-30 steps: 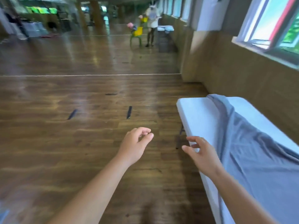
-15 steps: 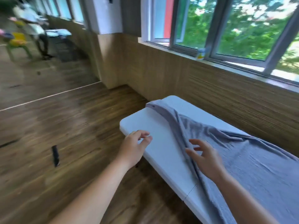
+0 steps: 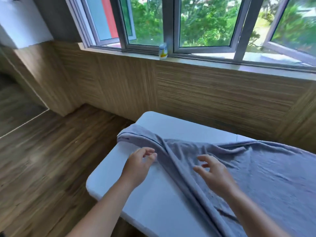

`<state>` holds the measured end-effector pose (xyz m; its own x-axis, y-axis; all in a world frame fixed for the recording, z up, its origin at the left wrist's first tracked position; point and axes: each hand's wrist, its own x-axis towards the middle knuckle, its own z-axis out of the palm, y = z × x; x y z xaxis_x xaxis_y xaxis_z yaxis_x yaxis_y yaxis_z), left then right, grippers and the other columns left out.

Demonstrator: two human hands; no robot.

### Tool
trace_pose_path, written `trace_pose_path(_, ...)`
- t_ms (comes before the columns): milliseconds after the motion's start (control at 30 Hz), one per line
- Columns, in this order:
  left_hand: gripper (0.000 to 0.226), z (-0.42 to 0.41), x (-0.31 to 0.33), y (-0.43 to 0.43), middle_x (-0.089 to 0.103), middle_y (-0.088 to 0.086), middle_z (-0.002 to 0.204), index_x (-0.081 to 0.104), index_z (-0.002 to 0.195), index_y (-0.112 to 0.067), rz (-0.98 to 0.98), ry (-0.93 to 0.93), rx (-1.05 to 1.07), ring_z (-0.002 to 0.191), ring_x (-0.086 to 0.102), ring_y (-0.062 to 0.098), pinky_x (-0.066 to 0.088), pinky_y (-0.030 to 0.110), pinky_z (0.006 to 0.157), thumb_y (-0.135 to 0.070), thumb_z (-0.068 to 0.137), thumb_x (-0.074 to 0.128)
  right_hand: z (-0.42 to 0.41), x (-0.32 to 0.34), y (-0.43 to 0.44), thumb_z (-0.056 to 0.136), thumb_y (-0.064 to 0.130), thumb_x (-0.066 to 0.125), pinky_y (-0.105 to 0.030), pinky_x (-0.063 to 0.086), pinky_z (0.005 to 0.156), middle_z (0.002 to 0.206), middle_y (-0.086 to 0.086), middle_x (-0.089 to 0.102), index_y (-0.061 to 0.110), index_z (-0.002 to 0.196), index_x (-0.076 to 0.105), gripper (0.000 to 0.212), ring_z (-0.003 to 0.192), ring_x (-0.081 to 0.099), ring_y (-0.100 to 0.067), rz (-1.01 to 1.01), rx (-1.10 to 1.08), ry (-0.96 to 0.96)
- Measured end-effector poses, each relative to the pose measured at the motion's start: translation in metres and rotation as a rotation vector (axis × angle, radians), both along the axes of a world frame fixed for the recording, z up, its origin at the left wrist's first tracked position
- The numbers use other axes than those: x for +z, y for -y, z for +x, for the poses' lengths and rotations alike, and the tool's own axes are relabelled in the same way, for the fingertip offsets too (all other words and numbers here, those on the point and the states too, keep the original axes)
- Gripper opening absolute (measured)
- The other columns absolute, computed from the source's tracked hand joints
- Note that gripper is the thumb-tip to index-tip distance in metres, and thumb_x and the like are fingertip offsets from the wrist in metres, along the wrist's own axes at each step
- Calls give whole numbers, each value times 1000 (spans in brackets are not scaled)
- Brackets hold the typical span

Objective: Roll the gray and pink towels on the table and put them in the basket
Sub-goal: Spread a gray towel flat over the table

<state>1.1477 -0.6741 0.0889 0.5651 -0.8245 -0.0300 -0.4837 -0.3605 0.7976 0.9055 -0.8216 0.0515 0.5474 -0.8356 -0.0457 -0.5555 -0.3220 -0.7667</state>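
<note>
Both hands have been brought over the white table (image 3: 118, 182): the left hand (image 3: 138, 165), loosely curled and empty, beside the bunched edge of the gray towel (image 3: 256, 177) lying there, the right hand (image 3: 213, 171) spread above it. Rolling is judged not yet begun.

You're on a single view here, worn on your head, looking forward and down across the left end of the white table (image 3: 153, 211). Your left hand (image 3: 138, 168) and right hand (image 3: 215, 177) sit low and close to the lens, forearms cut by the bottom edge. The gray towel (image 3: 265, 177) runs off to the right. The wood wall (image 3: 188, 93) faces you, the window (image 3: 205, 23) curves wide across the top, and the floor (image 3: 42, 168) fills your left.
</note>
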Motion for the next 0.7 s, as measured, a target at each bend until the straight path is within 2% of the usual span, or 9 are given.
trace_pose_path(133,13,54,-19,47,65,-19,103,66,106,-36,38,28,-69,95,59,-1,41,10,73,-40,99,56,40,-10,18,84,44,72,-24,47,83,113,15,62,30,119,64,38,96,61,-2,5,-73,-59)
trace_pose_path(167,14,70,-27,60,66,-17,102,67,106,-34,42,47,-94,94,60,0,44,13,74,-38,99,56,50,-17,21,84,45,72,-25,47,85,114,15,62,30,120,64,40,96,61,-3,28,-91,-76)
trace_pose_path(267,17,121,-58,100,70,-4,105,70,106,-24,58,203,-198,97,62,14,49,32,88,-26,99,55,74,-43,18,82,43,73,-28,49,90,116,8,64,25,122,64,44,98,62,-10,92,-155,-172)
trace_pose_path(367,19,166,-86,134,70,3,110,71,109,-21,152,462,-347,103,61,24,47,39,94,-16,97,57,88,-61,3,80,41,69,-30,48,91,119,5,64,25,122,63,45,110,61,-17,100,-232,-356)
trace_pose_path(433,22,191,-103,150,68,0,118,68,115,-24,229,570,-456,109,59,23,46,38,98,-21,97,56,93,-68,-8,80,40,66,-31,47,86,115,8,63,29,116,62,38,111,57,-18,106,-267,-481)
trace_pose_path(533,24,212,-121,162,63,-8,119,66,116,-33,340,640,-589,112,53,20,48,38,92,-36,93,58,96,-74,-17,77,34,54,-35,47,74,98,9,61,27,87,57,12,101,55,-21,80,-299,-568)
trace_pose_path(567,24,216,-124,163,62,-10,117,66,115,-36,362,663,-610,113,52,18,48,38,90,-39,92,59,97,-74,-19,78,33,51,-35,47,72,93,7,62,25,81,55,9,98,56,-21,84,-320,-565)
trace_pose_path(633,19,221,-127,165,64,-13,111,69,108,-38,331,674,-593,111,54,17,47,38,86,-42,93,59,96,-74,-21,83,33,53,-35,48,71,90,7,66,23,84,61,13,93,58,-19,108,-405,-531)
trace_pose_path(700,16,226,-126,165,69,-14,102,73,98,-36,236,634,-563,103,58,19,50,39,82,-42,93,59,94,-68,-25,87,35,56,-32,49,70,88,10,69,29,88,67,12,88,60,-15,114,-511,-447)
